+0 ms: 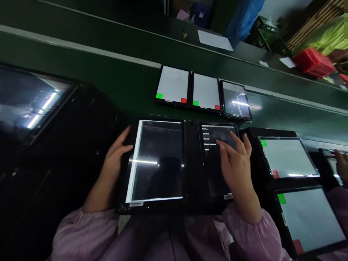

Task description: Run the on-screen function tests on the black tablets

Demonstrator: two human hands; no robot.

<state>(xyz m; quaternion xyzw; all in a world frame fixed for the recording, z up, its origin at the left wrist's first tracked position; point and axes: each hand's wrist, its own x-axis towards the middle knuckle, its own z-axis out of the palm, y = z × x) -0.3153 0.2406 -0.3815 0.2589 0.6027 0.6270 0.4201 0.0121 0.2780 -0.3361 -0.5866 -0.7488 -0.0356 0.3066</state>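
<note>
Directly before me is a tablet [160,163], its dark screen showing a white strip down the left side and a barcode sticker at the lower edge. My left hand [115,154] is beside its left edge, thumb and forefinger apart, with the thumb tip at the frame; the other fingers are hidden. To the right is a second tablet [214,174] with a dark text menu. My right hand [236,159] hovers over this screen, fingers spread, forefinger at the "Change Language" line. Whether the fingertip touches the glass I cannot tell.
Several tablets with green and red corner squares surround me, including a back-row tablet [173,85] and a right-hand tablet [288,157]. At left lies a large glossy screen [29,105]. Red trays [314,61] are stacked at the far right. A co-worker's hand [341,165] shows at the right edge.
</note>
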